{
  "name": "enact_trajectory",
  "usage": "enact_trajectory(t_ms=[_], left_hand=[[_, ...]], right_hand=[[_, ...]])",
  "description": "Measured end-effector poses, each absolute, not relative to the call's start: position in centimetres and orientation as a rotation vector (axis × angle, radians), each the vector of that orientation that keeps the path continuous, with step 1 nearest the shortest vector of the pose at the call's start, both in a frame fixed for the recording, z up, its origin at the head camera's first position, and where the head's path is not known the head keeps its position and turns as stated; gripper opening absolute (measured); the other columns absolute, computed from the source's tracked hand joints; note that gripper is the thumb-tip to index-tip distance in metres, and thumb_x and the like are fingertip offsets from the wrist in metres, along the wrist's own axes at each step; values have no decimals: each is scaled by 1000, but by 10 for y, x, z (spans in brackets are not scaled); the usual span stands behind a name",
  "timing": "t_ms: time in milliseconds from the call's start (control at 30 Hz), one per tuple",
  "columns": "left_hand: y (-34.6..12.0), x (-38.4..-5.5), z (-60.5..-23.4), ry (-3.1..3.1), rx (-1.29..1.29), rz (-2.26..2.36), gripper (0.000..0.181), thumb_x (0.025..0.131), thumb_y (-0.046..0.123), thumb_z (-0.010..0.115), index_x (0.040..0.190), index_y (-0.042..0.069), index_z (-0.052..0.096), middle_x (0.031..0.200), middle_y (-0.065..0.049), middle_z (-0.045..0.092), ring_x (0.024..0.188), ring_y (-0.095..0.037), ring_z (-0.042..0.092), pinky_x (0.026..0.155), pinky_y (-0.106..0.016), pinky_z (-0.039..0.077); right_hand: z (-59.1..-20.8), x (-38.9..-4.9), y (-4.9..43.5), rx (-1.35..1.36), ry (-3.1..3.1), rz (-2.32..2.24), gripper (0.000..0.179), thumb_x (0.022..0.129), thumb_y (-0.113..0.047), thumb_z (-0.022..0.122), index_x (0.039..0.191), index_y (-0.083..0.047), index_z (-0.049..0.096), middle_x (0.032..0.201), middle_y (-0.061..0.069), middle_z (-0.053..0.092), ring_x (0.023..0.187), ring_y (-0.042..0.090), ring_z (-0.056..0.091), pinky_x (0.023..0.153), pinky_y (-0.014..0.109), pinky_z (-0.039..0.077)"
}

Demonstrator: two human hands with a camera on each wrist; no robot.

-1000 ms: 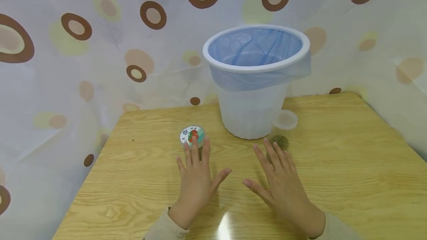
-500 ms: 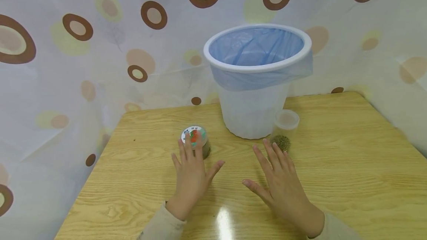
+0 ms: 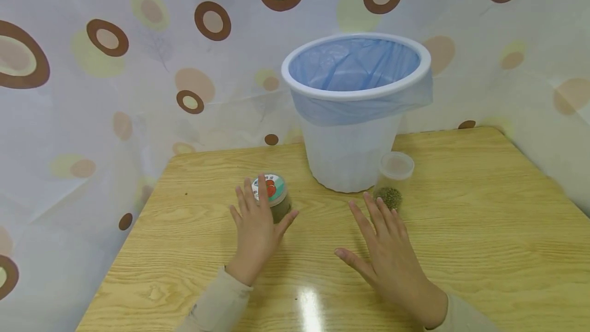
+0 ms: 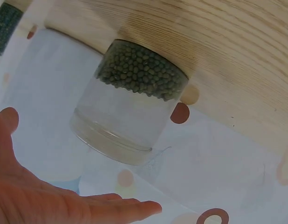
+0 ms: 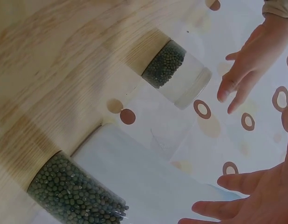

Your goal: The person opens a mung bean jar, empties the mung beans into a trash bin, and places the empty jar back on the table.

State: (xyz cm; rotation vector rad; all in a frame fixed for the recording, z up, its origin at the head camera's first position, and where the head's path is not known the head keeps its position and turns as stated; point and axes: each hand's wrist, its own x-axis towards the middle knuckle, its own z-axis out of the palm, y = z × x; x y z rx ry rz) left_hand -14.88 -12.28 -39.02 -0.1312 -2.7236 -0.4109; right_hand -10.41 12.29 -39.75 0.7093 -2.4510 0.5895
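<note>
My left hand (image 3: pixel 255 234) is held over the table with fingers spread, just left of and nearer than a clear jar (image 3: pixel 282 210) whose round lid carries a tomato picture. Its fingers overlap the lid's left part in the head view. The left wrist view shows green mung beans (image 4: pixel 139 70) filling the lower part of that jar. My right hand (image 3: pixel 392 265) hovers with straight, spread fingers in front of a second clear jar (image 3: pixel 395 181) with a plain lid. Mung beans (image 5: pixel 74 191) lie in it too; the fingers hide its base in the head view.
A white bin (image 3: pixel 345 152) lined with a blue bag (image 3: pixel 364 111) stands at the back of the wooden table (image 3: pixel 484 229), close behind the right jar. Behind the table hangs a patterned cloth (image 3: pixel 152 91) with brown rings.
My left hand has shifted leftward, so more of the left jar shows. My right hand and both jars have stayed put.
</note>
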Motion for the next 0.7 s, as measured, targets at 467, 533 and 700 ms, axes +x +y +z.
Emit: enact_trajectory(t_ms=[467, 533, 700], left_hand=[[-135, -170, -399, -2801, -48, -542, 112, 82, 55, 68, 153, 4, -2, 148, -40, 10, 135, -60, 14, 104, -66, 25], [-136, -173, -399, -2811, -34, -582, 112, 81, 54, 69, 153, 4, -1, 148, -40, 11, 134, -60, 16, 105, -64, 26], [-136, -178, -401, -2823, -13, -627, 112, 82, 52, 69, 153, 2, -1, 144, -42, 16, 132, -57, 26, 104, -57, 32]], right_hand=[[-400, -104, 122, 704, -2479, 586, 84, 92, -68, 32, 147, -5, 35, 152, 24, 26, 132, 52, 31, 97, 72, 27], [-400, -104, 121, 708, -2475, 583, 84, 92, -69, 31, 147, -4, 35, 152, 25, 27, 132, 52, 31, 96, 72, 28], [-400, -104, 120, 710, -2475, 577, 85, 92, -69, 30, 147, -4, 35, 152, 24, 27, 132, 52, 31, 97, 71, 28]])
